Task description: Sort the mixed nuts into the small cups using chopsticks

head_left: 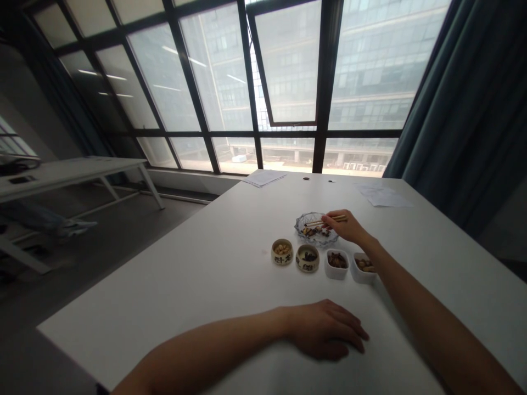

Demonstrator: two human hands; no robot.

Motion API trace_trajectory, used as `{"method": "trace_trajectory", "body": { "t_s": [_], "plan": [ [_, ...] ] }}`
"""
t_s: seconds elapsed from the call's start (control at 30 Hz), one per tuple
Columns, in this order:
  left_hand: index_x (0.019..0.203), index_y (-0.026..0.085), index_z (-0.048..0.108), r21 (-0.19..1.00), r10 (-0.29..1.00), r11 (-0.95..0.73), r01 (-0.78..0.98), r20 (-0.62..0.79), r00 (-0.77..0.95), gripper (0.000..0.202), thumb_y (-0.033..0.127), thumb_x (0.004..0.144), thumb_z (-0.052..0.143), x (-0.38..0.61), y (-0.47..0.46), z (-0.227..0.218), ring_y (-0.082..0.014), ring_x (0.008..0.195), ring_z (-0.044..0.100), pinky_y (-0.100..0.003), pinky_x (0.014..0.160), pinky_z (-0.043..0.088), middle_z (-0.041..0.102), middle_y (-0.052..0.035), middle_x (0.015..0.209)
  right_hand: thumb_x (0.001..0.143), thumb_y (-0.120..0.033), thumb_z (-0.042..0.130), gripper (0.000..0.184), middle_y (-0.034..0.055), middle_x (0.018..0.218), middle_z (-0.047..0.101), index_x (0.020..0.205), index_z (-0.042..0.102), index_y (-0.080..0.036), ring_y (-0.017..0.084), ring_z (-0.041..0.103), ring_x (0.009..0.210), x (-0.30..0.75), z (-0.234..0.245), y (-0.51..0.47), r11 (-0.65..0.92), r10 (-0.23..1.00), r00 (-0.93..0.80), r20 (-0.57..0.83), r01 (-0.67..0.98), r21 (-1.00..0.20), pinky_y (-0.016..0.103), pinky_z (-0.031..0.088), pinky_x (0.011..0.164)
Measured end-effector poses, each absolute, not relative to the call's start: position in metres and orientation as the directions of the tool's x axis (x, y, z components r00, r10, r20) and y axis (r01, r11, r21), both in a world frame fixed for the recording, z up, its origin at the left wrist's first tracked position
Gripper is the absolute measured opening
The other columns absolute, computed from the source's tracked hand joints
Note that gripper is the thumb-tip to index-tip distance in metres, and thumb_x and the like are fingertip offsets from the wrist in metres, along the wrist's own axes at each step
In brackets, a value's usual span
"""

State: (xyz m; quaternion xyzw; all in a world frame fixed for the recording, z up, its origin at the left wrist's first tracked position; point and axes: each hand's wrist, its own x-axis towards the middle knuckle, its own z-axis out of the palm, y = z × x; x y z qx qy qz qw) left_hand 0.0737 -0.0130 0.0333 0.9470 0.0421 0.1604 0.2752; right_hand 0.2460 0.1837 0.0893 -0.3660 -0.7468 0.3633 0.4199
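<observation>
Tall windows rise behind my white table, with papers at its far edge. My right hand grips chopsticks above a glass dish of mixed snacks, with two ceramic cups and two white bowls just nearer me. My left hand rests open, flat on the tabletop.

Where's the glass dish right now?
In the head view, the glass dish sits under the chopsticks in the right hand, just behind the row of small bowls.

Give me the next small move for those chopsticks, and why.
Probably lower the chopsticks a little into the glass dish and pinch one piece: the right hand holds their tips over its mixed contents, while the left hand lies flat on the white table.
</observation>
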Motion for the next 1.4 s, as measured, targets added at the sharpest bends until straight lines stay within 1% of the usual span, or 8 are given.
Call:
{"method": "trace_trajectory", "body": {
  "t_s": [0.1,0.23,0.57,0.77,0.87,1.0,1.2,1.4],
  "plan": [
    [0.121,0.014,0.07,0.556,0.188,-0.831,0.015,0.256,0.948,0.037,0.032,0.093,0.053,0.073,-0.014,0.033,-0.0244,0.142,0.057,-0.032,0.124,0.039,0.067,-0.0139,0.142,0.085,-0.057,0.078,0.041,0.0124,0.078,0.08,0.079,0.078,-0.016,0.026,0.078,0.072,0.244,0.09,0.182,0.412,0.881,-0.343,0.326,0.215,-0.886,0.032,0.064,0.065],
    [0.121,0.017,0.07,0.569,0.215,-0.821,0.05,0.227,0.95,0.037,0.033,0.093,0.053,0.073,-0.014,0.033,-0.024,0.141,0.057,-0.033,0.124,0.039,0.067,-0.011,0.144,0.085,-0.06,0.076,0.045,0.012,0.075,0.08,0.076,0.076,-0.017,0.025,0.078,0.068,0.243,0.089,0.183,0.41,0.887,-0.318,0.335,0.211,-0.887,0.032,0.064,0.063],
    [0.122,0.014,0.07,0.554,0.197,-0.832,0.044,0.22,0.955,0.039,0.033,0.094,0.052,0.073,-0.014,0.035,-0.0241,0.143,0.056,-0.032,0.125,0.037,0.066,-0.0115,0.144,0.086,-0.068,0.071,0.053,0.0122,0.075,0.08,0.08,0.077,-0.016,0.026,0.079,0.069,0.244,0.085,0.185,0.433,0.886,-0.283,0.368,0.219,-0.874,0.032,0.065,0.064],
    [0.122,0.014,0.07,0.554,0.19,-0.832,0.031,0.231,0.954,0.04,0.033,0.093,0.051,0.073,-0.014,0.034,-0.0241,0.143,0.055,-0.032,0.125,0.037,0.066,-0.0129,0.144,0.084,-0.072,0.072,0.057,0.0136,0.075,0.08,0.075,0.076,-0.016,0.028,0.08,0.068,0.243,0.085,0.186,0.438,0.894,-0.211,0.396,0.223,-0.871,0.034,0.066,0.063],
    [0.122,0.014,0.07,0.557,0.193,-0.83,0.035,0.228,0.954,0.04,0.034,0.093,0.051,0.073,-0.014,0.033,-0.0239,0.142,0.056,-0.032,0.125,0.038,0.066,-0.0127,0.144,0.082,-0.072,0.074,0.057,0.0144,0.075,0.079,0.074,0.076,-0.015,0.029,0.08,0.068,0.243,0.098,0.182,0.433,0.899,-0.169,0.403,0.207,-0.878,0.036,0.068,0.064],
    [0.123,0.016,0.07,0.575,0.22,-0.816,0.063,0.207,0.953,0.039,0.033,0.093,0.052,0.073,-0.015,0.034,-0.0243,0.143,0.056,-0.034,0.126,0.037,0.066,-0.0108,0.145,0.08,-0.064,0.083,0.051,0.0162,0.081,0.08,0.075,0.078,-0.013,0.028,0.08,0.066,0.251,0.139,0.16,0.375,0.926,-0.083,0.368,0.108,-0.921,0.034,0.069,0.062],
    [0.123,0.019,0.07,0.595,0.243,-0.8,0.079,0.2,0.949,0.037,0.032,0.092,0.054,0.072,-0.017,0.037,-0.0246,0.142,0.056,-0.037,0.125,0.038,0.066,-0.0099,0.145,0.088,-0.049,0.082,0.039,0.018,0.076,0.079,0.077,0.08,-0.012,0.028,0.08,0.066,0.272,0.194,0.116,0.228,0.943,-0.274,0.186,0.128,-0.965,0.033,0.069,0.062],
    [0.123,0.016,0.069,0.563,0.192,-0.826,0.021,0.247,0.95,0.037,0.032,0.093,0.053,0.072,-0.014,0.036,-0.0247,0.142,0.056,-0.035,0.124,0.038,0.067,-0.0122,0.143,0.082,-0.046,0.087,0.033,0.0157,0.073,0.079,0.071,0.081,-0.015,0.03,0.08,0.066,0.266,0.195,0.106,0.148,0.889,-0.458,0.017,0.251,-0.957,0.033,0.067,0.058]
  ]
}}
